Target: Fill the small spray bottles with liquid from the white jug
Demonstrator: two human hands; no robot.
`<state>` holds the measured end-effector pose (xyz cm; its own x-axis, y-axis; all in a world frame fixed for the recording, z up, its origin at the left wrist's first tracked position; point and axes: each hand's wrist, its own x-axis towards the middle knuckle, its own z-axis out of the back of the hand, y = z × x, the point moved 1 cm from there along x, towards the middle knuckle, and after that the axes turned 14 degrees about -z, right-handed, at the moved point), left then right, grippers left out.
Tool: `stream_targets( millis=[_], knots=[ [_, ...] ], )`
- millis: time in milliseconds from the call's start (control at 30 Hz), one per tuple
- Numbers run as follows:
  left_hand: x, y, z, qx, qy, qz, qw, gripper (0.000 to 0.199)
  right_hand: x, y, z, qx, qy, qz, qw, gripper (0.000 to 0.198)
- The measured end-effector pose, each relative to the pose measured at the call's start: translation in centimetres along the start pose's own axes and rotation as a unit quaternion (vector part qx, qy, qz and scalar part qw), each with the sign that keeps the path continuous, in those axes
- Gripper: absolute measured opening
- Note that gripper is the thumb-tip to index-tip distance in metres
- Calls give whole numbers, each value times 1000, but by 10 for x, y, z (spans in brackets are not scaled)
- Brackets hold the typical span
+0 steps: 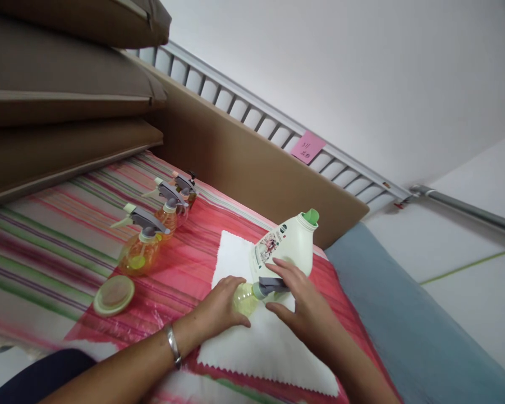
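Note:
A clear spray bottle (246,299) with pale yellow liquid is over the white cloth (273,353). My left hand (224,306), a silver bangle on its wrist, curls its fingers and thumb around the bottle's body. At the bottle's grey spray head (271,286) is my right hand (297,294), its thumb and fingers spread to either side. Whether those fingertips touch the head, I cannot tell. Just behind stands a large white jug (294,241) with a green spout and a printed label. My fingers hide part of both bottles.
Left of the cloth stand an amber spray bottle (138,252) and several more behind it. A pale green round lid (114,294) lies nearer. Beneath is a striped cloth (46,241). Brown padded panels (67,67), a backboard (235,163) and a slatted rail with a pink note (308,147) border the space.

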<state>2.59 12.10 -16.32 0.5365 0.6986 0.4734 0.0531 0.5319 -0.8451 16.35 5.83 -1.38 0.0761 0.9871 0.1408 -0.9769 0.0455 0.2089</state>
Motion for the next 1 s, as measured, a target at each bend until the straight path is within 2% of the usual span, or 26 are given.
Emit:
stream_targets(
  millis=[100, 233, 333, 467, 633, 767, 933, 1000],
  knots=[
    [-1, 2, -2, 2, 0, -1, 1000, 83, 19, 6, 2, -66, 124, 8, 990, 64],
    [-1, 7, -5, 8, -2, -7, 1000, 86, 31, 18, -2, -143, 190, 12, 971, 67],
    [-1, 8, -5, 9, 0, -6, 1000, 87, 35, 28, -1, -179, 202, 12, 963, 68],
    [-1, 6, -3, 8, 7, -14, 1000, 85, 38, 34, 3, -217, 202, -22, 955, 68],
    [-1, 5, -3, 13, 9, -19, 1000, 85, 40, 37, 2, -206, 217, 32, 954, 83],
    [-1, 6, -4, 15, 9, -23, 1000, 84, 41, 39, 1, -249, 221, -3, 943, 71],
    [-2, 5, -4, 13, 9, -25, 1000, 84, 40, 40, 0, -234, 234, 21, 943, 83],
    [-2, 4, -3, 11, 12, -28, 999, 84, 41, 40, 0, -240, 240, 7, 941, 81]
  ],
)
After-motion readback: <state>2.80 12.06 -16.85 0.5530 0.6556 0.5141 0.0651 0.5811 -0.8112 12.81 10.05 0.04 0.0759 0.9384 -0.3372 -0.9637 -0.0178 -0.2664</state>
